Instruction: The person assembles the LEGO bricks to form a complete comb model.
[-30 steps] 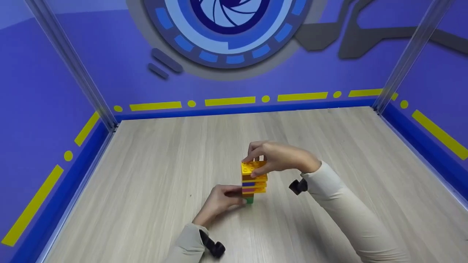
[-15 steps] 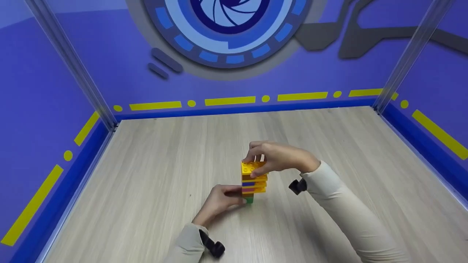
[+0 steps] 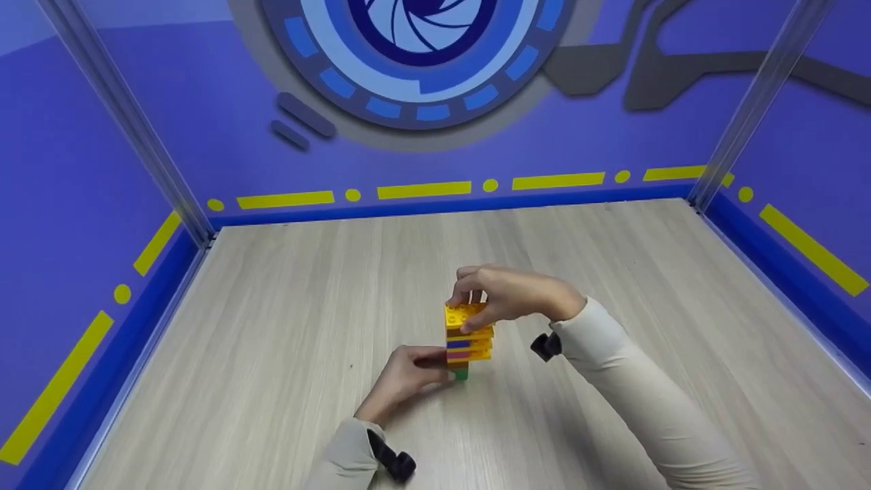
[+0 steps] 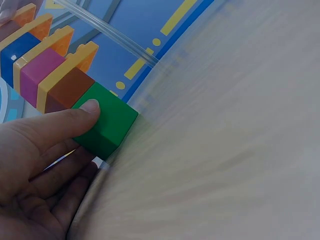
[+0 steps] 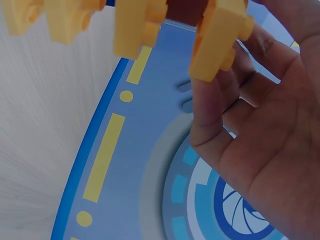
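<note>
An upright tower of toy building bricks (image 3: 457,345) stands on the table, coloured cubes alternating with longer yellow bricks that jut out to the right. At its foot is a green brick (image 4: 112,122), with a brown brick (image 4: 70,90) above it. My left hand (image 3: 401,381) grips the tower's base, thumb on the green brick's face and other fingers behind it. Up top, my right hand (image 3: 514,294) pinches the uppermost yellow brick (image 5: 220,40) between thumb and fingers. Pink (image 4: 41,72) and blue (image 4: 17,54) bricks show between the yellow layers. The tower's rear side is hidden.
The wood-grain table (image 3: 306,292) is bounded by blue-purple printed panels (image 3: 170,82) at the back and both sides. Metal posts (image 3: 755,102) stand at the rear corners. A small black device (image 3: 546,346) is strapped at the right wrist, another (image 3: 401,467) at the left.
The head view has shifted slightly, so everything sits a little further left. Both hands keep their holds on the tower, which looks the same.
</note>
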The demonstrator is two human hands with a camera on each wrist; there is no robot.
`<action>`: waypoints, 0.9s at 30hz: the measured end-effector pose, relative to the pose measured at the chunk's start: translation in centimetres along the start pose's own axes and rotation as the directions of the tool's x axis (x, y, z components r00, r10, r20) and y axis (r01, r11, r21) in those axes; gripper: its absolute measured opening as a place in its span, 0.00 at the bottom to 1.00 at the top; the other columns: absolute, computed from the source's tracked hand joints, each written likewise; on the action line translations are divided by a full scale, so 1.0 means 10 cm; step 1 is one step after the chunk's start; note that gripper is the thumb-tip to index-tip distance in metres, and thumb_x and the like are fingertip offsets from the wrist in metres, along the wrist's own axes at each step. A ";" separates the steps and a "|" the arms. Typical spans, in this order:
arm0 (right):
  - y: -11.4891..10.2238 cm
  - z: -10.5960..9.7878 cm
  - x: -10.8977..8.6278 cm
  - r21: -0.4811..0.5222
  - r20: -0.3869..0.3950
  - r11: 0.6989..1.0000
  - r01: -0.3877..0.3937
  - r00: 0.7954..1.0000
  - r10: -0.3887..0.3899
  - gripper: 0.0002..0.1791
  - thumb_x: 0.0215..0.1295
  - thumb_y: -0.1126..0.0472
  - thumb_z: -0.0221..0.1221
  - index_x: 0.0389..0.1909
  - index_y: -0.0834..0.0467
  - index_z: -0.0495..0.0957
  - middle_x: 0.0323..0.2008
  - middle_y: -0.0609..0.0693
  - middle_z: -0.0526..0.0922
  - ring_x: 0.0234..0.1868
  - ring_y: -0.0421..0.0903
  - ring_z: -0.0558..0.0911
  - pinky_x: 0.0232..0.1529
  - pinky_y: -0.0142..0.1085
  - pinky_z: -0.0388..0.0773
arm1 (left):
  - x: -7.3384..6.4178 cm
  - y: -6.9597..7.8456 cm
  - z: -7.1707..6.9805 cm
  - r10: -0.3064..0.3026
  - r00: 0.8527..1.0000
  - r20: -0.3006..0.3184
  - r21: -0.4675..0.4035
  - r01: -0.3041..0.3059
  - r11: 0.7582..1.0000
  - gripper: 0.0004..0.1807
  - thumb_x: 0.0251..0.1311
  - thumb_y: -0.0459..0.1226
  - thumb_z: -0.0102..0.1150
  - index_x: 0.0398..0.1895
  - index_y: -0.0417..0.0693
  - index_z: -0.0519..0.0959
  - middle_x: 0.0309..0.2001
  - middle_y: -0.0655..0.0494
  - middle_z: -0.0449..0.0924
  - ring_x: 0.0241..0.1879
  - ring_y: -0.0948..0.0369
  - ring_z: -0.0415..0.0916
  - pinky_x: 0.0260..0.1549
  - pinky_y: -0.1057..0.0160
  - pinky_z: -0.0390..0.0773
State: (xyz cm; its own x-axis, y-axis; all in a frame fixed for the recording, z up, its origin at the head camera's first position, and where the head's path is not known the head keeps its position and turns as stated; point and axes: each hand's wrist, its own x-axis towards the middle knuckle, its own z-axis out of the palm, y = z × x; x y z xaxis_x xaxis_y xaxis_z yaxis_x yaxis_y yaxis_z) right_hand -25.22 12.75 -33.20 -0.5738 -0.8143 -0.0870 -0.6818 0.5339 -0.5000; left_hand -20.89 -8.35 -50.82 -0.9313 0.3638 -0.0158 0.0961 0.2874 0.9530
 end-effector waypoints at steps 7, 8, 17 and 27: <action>0.00 0.00 0.01 0.004 0.014 1.000 -0.016 1.000 0.016 0.19 0.57 0.57 0.67 0.49 0.59 0.81 0.41 0.50 0.79 0.45 0.47 0.81 0.45 0.33 0.82 | 0.01 -0.02 0.01 -0.006 1.000 -0.001 0.008 0.006 1.000 0.21 0.50 0.36 0.70 0.51 0.48 0.83 0.49 0.53 0.85 0.51 0.58 0.80 0.54 0.58 0.78; 0.00 0.00 0.01 0.007 0.015 1.000 -0.018 1.000 0.018 0.19 0.57 0.57 0.67 0.49 0.59 0.81 0.41 0.50 0.79 0.45 0.47 0.81 0.45 0.33 0.82 | 0.02 -0.01 0.01 -0.010 1.000 -0.003 0.005 0.010 1.000 0.21 0.50 0.36 0.70 0.50 0.48 0.83 0.49 0.54 0.85 0.51 0.58 0.80 0.54 0.58 0.78; -0.02 0.00 -0.03 -0.001 0.007 0.999 -0.049 0.999 0.049 0.20 0.58 0.58 0.67 0.51 0.58 0.81 0.40 0.48 0.78 0.46 0.46 0.80 0.44 0.32 0.82 | 0.02 -0.01 0.03 -0.001 1.000 -0.010 0.008 0.001 1.000 0.21 0.49 0.36 0.71 0.50 0.50 0.83 0.48 0.54 0.85 0.50 0.59 0.80 0.55 0.57 0.78; -0.06 0.03 -0.09 -0.151 -0.042 0.988 -0.006 0.999 0.000 0.22 0.60 0.54 0.65 0.55 0.54 0.80 0.42 0.47 0.78 0.43 0.43 0.78 0.44 0.31 0.81 | 0.01 -0.01 0.01 0.022 1.000 -0.011 0.005 -0.021 1.000 0.20 0.50 0.35 0.70 0.49 0.49 0.83 0.48 0.53 0.85 0.50 0.58 0.81 0.54 0.57 0.78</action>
State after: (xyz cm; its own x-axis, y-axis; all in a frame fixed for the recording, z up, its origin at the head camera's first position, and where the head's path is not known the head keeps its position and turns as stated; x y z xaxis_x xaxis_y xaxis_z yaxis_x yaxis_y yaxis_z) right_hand -24.14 13.06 -33.09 -0.5926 -0.8039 -0.0505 -0.7390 0.5675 -0.3631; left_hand -20.97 -8.28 -50.93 -0.9329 0.3601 0.0081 0.1178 0.2838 0.9516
